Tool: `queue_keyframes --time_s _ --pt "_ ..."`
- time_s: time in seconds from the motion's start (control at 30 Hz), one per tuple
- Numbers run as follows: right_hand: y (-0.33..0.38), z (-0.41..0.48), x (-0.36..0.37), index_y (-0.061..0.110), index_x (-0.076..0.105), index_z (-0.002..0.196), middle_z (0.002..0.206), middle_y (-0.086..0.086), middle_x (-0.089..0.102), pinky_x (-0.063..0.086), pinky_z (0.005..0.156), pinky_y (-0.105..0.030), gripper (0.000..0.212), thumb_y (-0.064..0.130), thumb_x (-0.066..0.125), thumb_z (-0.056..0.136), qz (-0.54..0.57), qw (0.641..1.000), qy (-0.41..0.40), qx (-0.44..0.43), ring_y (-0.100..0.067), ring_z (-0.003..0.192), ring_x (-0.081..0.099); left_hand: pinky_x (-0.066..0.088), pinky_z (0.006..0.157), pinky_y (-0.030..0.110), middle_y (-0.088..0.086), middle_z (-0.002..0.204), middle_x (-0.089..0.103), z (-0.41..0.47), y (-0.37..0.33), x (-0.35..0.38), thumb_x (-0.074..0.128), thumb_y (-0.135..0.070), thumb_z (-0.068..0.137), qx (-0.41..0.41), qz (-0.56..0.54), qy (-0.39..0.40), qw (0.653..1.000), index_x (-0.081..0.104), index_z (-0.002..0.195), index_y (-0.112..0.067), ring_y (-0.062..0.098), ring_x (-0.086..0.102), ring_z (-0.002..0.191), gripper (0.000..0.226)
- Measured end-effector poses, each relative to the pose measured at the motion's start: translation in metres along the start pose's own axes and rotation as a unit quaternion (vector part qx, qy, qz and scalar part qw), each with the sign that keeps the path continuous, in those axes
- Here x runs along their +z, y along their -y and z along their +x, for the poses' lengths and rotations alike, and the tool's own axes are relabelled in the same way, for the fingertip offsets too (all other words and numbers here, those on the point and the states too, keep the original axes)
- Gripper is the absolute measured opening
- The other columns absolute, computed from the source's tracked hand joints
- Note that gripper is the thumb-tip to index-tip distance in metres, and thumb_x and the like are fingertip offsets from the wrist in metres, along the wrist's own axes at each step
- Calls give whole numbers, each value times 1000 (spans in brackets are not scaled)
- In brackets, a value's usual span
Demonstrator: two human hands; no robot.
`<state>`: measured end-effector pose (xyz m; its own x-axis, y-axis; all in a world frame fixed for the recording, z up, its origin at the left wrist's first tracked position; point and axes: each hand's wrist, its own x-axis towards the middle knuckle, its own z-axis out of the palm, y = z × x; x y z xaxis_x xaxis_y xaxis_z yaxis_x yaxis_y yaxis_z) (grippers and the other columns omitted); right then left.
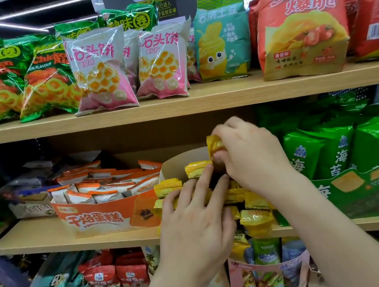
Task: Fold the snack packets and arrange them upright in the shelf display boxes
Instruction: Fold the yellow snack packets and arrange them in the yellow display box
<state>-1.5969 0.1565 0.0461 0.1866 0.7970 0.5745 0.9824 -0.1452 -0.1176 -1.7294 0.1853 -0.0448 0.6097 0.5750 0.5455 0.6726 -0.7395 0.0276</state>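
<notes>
One small yellow packet [213, 143] is up in the air just above the back of the plain cardboard display box [181, 161]. The right hand [253, 152] has it pinched, fingers curled round it, and the packet looks bunched up where it's held. The rest of the yellow packets [256, 220] are crammed in that box on the middle shelf [35, 238], some upright and some tipped over toward the front edge. The left hand [197, 220] is lying over them with fingers straight and spread, pressing on the pile and not gripping any of them as far as I can see. Right next to it on the left is an orange box [100, 217] full of white and orange packets [95, 187], kind of jumbled. On the right there's a row of big green bags [335, 145]. The top shelf [176, 105] has pink and white bags [99, 70] in the middle, shiny green bags [7, 79] on the left, then a teal bag [222, 36] and a red bag [299, 27] to the right. Below there's a pink box [267, 274] of mixed packets.
</notes>
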Motion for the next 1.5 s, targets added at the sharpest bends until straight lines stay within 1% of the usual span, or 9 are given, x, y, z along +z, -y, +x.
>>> queue_keyframes --time_s 0.13,0.3,0.53,0.7,0.93,1.07,1.2,1.33,1.5 --pt "-5 -7 -20 15 56 122 117 -3 61 41 71 -25 31 22 61 92 53 986 -158 -30 -22 97 62 44 92 44 -2 149 45 19 2 -4 32 -48 94 -19 14 37 999 55 131 -36 21 49 126 45" --pt "-31 -33 -20 5 60 115 107 -4 62 42 81 -11 23 8 61 93 209 930 -301 -12 -11 93 55 25 110 44 -4 159 25 59 7 -8 23 -47 101 -49 -12 114 992 37 144 -39 20 22 144 46" --pt "-53 -74 6 5 57 122 109 -10 63 54 80 -43 30 13 60 94 299 877 -371 55 -27 97 63 40 80 35 -4 100 70 79 11 12 28 -38 93 -26 6 -54 998 70 106 -23 19 57 96 46" --pt "-44 -93 11 20 56 119 114 10 62 57 82 -29 25 11 58 96 412 816 -393 98 -14 104 65 37 90 32 -3 103 73 59 13 8 40 -31 93 15 -69 -138 988 73 102 -17 18 60 106 38" --pt "-44 -89 21 17 56 101 101 7 65 58 79 -26 16 18 58 85 611 663 -372 221 -11 100 68 41 105 44 4 120 68 32 23 7 50 -30 93 82 -105 -179 975 71 114 -11 20 56 119 36" --pt "-49 -88 26 18 61 89 96 6 67 58 76 -28 10 23 61 80 681 604 -334 245 -12 96 67 43 97 35 5 116 66 9 27 5 56 -28 90 76 -129 -244 958 69 112 -11 18 54 113 30" --pt "-54 -91 25 23 65 88 94 4 70 58 66 -29 24 35 68 69 704 621 -264 222 -16 91 68 52 84 25 -12 114 58 -7 18 -15 55 -30 90 -34 -355 -256 898 53 118 -29 10 58 104 28" --pt "-59 -92 23 25 68 90 93 3 70 58 63 -29 23 33 68 68 725 632 -197 189 -17 88 68 51 88 19 -14 128 58 -7 11 -39 60 -40 89 -89 -538 -193 816 41 133 -53 12 58 116 49" --pt "-62 -93 21 26 69 96 98 -2 70 58 63 -30 36 45 79 67 738 643 -139 151 -20 90 69 58 72 21 -11 108 71 -14 10 -57 66 -33 79 -68 -571 -175 799 70 108 -32 11 68 102 30"
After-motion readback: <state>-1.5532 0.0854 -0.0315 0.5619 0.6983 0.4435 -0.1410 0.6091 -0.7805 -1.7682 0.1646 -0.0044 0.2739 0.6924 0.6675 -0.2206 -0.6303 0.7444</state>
